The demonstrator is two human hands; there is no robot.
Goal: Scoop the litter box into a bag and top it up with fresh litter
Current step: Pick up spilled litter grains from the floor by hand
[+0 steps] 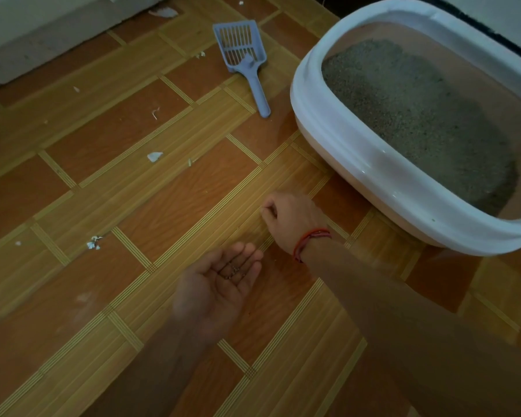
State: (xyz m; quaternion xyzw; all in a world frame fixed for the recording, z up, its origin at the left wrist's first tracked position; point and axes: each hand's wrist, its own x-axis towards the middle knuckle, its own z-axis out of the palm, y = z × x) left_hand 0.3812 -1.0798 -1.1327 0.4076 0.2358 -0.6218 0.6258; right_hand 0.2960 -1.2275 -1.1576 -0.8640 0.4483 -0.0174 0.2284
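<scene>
The litter box (pixel 343 152) sits on the floor (pixel 103 176) at the far right, its long axis running from far-left to near-right, with grey litter (pixel 418 115) heaped towards the far end and thinning towards the near one. The blue scoop (pixel 244 58) lies flat on the floor just beside the box's left end, not touching it. Its slotted head points away from the person and its handle end points back towards them, slightly to the right. Both hands are well short of it, nearer the camera and to the left of the box. The right hand (pixel 289 218), with a red thread (pixel 310 239) at the wrist, is lowered to the floor with its fingertips curled together as if pinching. Whether they hold a grain is too small to tell. The left hand (pixel 220 281) lies palm up with its fingers relaxed and apart, cupping a few dark grains (pixel 233 270) just beside and below the right. The right hand is the nearer to both the box rim and the scoop's handle, so emptying the palm into the box likely means moving right and away. White scraps (pixel 154 156) dot the floor to the left. No bag is in view.
</scene>
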